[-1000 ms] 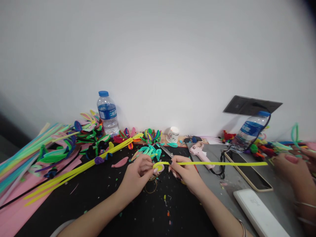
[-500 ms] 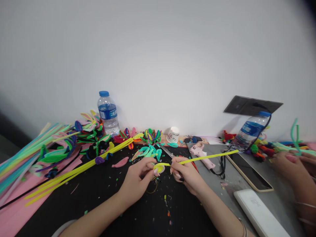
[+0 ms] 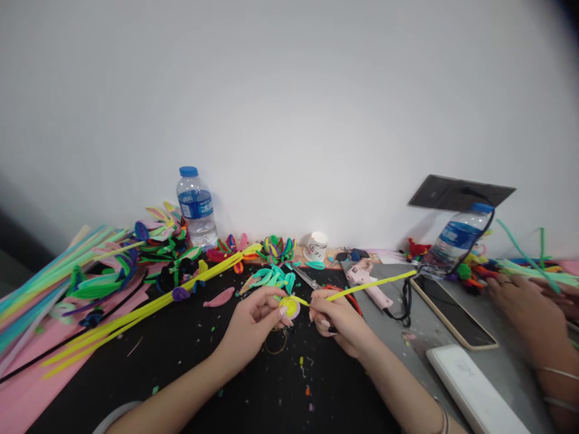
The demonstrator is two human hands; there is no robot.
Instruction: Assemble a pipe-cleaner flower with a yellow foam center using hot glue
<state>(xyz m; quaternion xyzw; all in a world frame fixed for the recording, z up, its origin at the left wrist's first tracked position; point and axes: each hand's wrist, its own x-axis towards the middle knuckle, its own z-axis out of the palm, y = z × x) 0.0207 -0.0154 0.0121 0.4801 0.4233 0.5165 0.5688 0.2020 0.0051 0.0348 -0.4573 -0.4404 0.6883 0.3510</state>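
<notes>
Between finger and thumb, my left hand (image 3: pixel 257 319) pinches a small yellow coil with a pale rim (image 3: pixel 290 308). A yellow pipe cleaner (image 3: pixel 371 286) runs from the coil to the right, and my right hand (image 3: pixel 339 316) grips it close to the coil. Its free end points right, over a pink glue gun (image 3: pixel 368 284). Just beyond my hands lie turquoise pipe-cleaner loops (image 3: pixel 274 277) and scissors (image 3: pixel 306 278), their handles partly behind my right hand.
Yellow pipe cleaners (image 3: pixel 149 307) and a colourful bundle (image 3: pixel 49 271) lie left, near an upright water bottle (image 3: pixel 197 208). A paper cup (image 3: pixel 315 246) stands by the wall. On the right are a phone (image 3: pixel 455 313), a white case (image 3: pixel 473 389) and another person's hands (image 3: pixel 527 307).
The yellow strip's free end has shifted slightly left and up, and the coil's face now turns more toward me. At right, the other person's hands have moved, tilting a green pipe cleaner.
</notes>
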